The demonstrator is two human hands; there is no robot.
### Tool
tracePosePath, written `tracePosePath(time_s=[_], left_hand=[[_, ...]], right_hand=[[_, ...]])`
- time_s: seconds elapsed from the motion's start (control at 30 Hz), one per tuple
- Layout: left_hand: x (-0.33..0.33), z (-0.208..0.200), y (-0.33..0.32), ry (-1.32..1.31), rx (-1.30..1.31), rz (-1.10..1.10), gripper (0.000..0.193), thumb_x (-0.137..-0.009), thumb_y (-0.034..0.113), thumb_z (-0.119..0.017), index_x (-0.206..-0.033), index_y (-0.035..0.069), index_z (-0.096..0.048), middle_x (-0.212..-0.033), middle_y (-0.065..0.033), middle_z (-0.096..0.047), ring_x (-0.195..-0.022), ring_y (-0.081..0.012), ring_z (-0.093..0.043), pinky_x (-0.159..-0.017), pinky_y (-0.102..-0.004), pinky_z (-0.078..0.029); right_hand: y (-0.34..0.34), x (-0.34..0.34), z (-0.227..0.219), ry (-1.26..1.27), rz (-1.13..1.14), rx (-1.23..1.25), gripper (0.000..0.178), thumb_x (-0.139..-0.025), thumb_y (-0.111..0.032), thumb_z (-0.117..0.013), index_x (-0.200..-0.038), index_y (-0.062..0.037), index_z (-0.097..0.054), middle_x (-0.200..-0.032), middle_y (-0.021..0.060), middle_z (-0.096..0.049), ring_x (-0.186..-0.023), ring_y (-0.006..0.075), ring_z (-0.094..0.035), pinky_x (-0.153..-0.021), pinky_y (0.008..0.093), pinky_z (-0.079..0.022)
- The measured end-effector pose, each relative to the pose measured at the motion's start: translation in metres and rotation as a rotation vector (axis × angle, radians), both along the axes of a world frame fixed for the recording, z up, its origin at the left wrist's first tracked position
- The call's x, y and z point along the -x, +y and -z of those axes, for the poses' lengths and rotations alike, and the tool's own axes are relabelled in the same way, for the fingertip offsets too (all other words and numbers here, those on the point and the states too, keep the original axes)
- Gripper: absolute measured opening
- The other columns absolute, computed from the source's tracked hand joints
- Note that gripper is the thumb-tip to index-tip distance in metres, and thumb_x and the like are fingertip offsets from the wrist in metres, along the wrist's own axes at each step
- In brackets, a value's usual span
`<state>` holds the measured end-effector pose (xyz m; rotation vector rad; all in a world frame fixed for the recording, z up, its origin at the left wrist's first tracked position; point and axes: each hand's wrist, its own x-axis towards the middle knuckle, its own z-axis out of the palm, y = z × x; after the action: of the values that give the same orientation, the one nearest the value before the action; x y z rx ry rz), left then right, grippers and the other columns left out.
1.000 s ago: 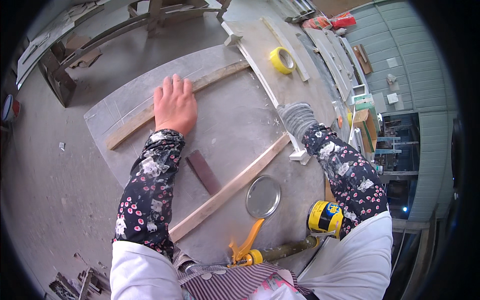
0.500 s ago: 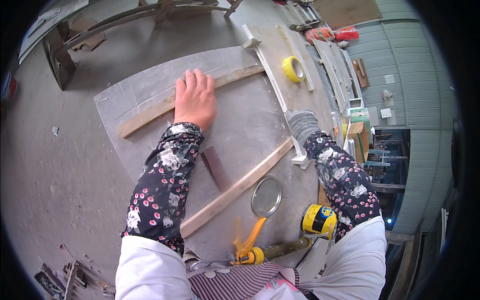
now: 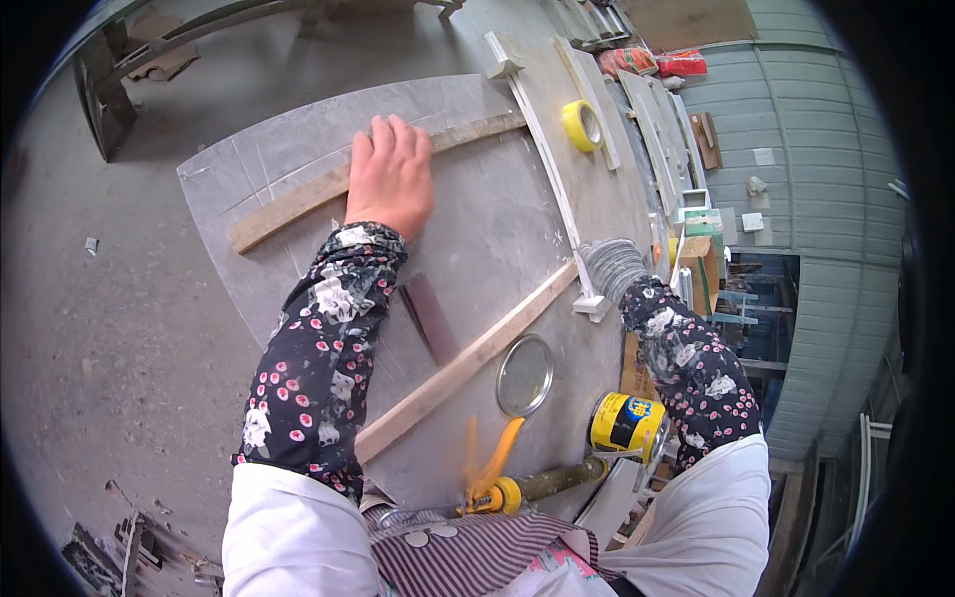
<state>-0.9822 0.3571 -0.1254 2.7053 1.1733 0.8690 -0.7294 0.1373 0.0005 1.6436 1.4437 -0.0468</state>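
My left hand [image 3: 390, 179], bare, lies over a wooden strip [image 3: 288, 207] on a grey board [image 3: 468, 234], its fingers bent round the strip's far side. My right hand [image 3: 611, 267], in a grey knitted glove, is closed in a fist beside the near end of a long white strip [image 3: 542, 157] with blocks at its ends. What the fist holds is hidden. A second wooden strip [image 3: 468, 366] lies slanted nearer to me, with a dark reddish-brown flat piece [image 3: 428, 316] by it. A round metal lid [image 3: 525, 374] rests beyond that strip.
A yellow-handled caulking gun [image 3: 505, 495] lies along the near edge. Next to it a yellow-and-black tin [image 3: 627, 426] stands tilted in view. A yellow tape roll [image 3: 581, 126] sits right of the white strip. Cardboard boxes [image 3: 699, 274] are at the right, a wooden frame [image 3: 99, 90] far left.
My right fist has moved nearer to me along the white strip, toward its near end block. My left hand stays on the wooden strip. The whole view has shifted slightly.
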Motion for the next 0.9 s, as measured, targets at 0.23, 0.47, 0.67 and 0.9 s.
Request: tracePosePath(time_s=[0.23, 0.47, 0.67, 0.9], left_hand=[[0.0, 0.0, 0.002, -0.003, -0.002, 0.008, 0.033, -0.085, 0.017, -0.052, -0.115, 0.005, -0.06, -0.126, -0.0139, -0.06, -0.119, -0.0297, -0.051, -0.094, -0.0414, -0.04], [0.001, 0.002, 0.005, -0.065, 0.033, 0.059, 0.028, -0.081, 0.015, -0.052, -0.104, 0.004, -0.061, -0.113, -0.0136, -0.06, -0.105, -0.0285, -0.052, -0.086, -0.0393, -0.039], [0.002, 0.001, 0.006, 0.01, 0.063, 0.047, 0.027, -0.085, 0.018, -0.054, -0.109, 0.008, -0.06, -0.12, -0.0099, -0.06, -0.113, -0.0258, -0.053, -0.089, -0.0391, -0.041], [0.001, 0.0, 0.004, 0.022, 0.017, 0.002, 0.028, -0.085, 0.018, -0.054, -0.111, 0.008, -0.06, -0.12, -0.01, -0.06, -0.117, -0.0263, -0.052, -0.091, -0.0388, -0.04]], right_hand=[[-0.016, -0.001, -0.012, 0.025, -0.007, -0.019, 0.015, -0.086, -0.014, -0.055, -0.094, -0.006, -0.065, -0.074, 0.0157, -0.068, -0.07, 0.0339, -0.069, -0.06, 0.0464, -0.054], [-0.032, 0.02, -0.014, 0.034, 0.313, 0.105, 0.04, -0.071, -0.017, -0.076, -0.108, -0.0053, -0.065, -0.09, 0.0175, -0.071, -0.086, 0.034, -0.07, -0.073, 0.0455, -0.055], [-0.03, 0.022, -0.019, 0.011, 0.334, 0.216, 0.046, -0.068, -0.022, -0.078, -0.108, -0.0036, -0.065, -0.094, 0.0176, -0.071, -0.089, 0.0341, -0.07, -0.075, 0.0456, -0.055], [-0.024, 0.01, -0.016, 0.043, 0.207, 0.159, 0.051, -0.067, -0.026, -0.082, -0.11, -0.0035, -0.065, -0.084, 0.0176, -0.071, -0.081, 0.0358, -0.07, -0.071, 0.0479, -0.055]])
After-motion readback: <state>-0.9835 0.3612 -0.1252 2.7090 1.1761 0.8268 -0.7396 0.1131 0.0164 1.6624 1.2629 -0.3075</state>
